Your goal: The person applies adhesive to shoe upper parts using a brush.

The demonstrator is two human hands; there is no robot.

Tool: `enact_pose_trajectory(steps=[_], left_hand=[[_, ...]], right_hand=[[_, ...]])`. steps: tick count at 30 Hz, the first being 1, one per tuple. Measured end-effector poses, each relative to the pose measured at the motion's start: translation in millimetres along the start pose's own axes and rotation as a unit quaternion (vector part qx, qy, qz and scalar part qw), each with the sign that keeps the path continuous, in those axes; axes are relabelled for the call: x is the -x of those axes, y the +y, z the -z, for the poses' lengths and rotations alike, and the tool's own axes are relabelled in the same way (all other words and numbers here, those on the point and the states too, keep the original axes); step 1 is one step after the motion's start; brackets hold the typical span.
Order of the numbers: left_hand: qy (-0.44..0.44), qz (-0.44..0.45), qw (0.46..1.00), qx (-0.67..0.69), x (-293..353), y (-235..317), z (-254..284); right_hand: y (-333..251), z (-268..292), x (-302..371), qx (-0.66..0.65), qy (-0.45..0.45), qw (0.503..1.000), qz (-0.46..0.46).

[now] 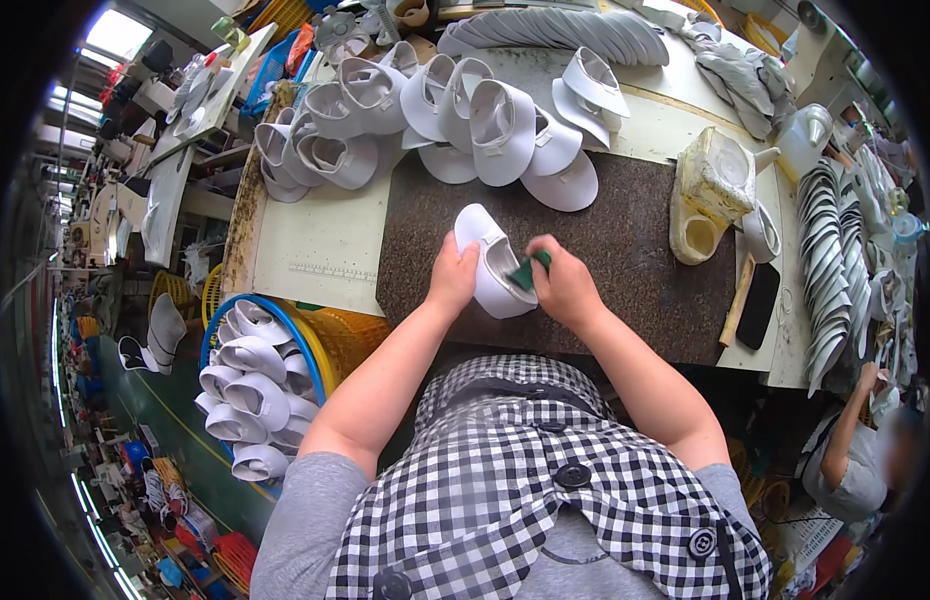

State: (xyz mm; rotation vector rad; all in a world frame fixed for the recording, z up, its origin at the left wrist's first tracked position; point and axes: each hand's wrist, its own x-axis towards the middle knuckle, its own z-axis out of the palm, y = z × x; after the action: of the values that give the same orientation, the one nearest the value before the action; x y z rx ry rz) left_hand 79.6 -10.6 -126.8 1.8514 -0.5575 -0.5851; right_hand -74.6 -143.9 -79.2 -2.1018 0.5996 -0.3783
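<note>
A white shoe upper (497, 285) is tilted over the dark brown mat (625, 225) in front of me. My left hand (453, 275) is closed on its left edge, fingers partly hidden behind it. In my right hand (565, 285) is a small green brush (528, 270), pinched between the fingers. Its working end reaches into the upper's opening, and the tip is partly hidden. Behind the mat's far edge lies a heap of similar white uppers (503, 135), some resting on the mat.
A glue-crusted pot (713, 195) stands on the mat's right side, near a wooden-handled black brush (757, 305). Stacked white pieces (823, 270) line the right edge. A blue-rimmed basket (213, 335) of white uppers stands at lower left. Another person (850, 450) is at far right.
</note>
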Motion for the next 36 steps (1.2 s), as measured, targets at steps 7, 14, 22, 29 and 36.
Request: enact_pose_trajectory(steps=[7, 14, 22, 29, 36], left_hand=[[-0.119, -0.016, 0.977, 0.177, 3.0, 83.7, 2.0], [-0.090, -0.045, 0.993, 0.064, 28.2, 45.4, 11.3], [-0.009, 0.116, 0.987, 0.113, 83.5, 4.8, 3.6], [-0.008, 0.077, 0.994, 0.083, 86.4, -1.5, 5.2], [0.013, -0.153, 0.988, -0.021, 72.1, 1.8, 13.2]], right_hand=[[9.2, 8.6, -0.9, -0.041, 0.123, 0.989, 0.073], [26.2, 5.0, -15.5, 0.013, 0.123, 0.992, 0.041], [28.0, -43.4, 30.9, -0.203, 0.093, 0.970, -0.093], [32.3, -32.8, 13.6, -0.216, 0.060, 0.964, -0.142], [31.2, 14.7, 39.0, -0.380, 0.046, 0.900, -0.207]])
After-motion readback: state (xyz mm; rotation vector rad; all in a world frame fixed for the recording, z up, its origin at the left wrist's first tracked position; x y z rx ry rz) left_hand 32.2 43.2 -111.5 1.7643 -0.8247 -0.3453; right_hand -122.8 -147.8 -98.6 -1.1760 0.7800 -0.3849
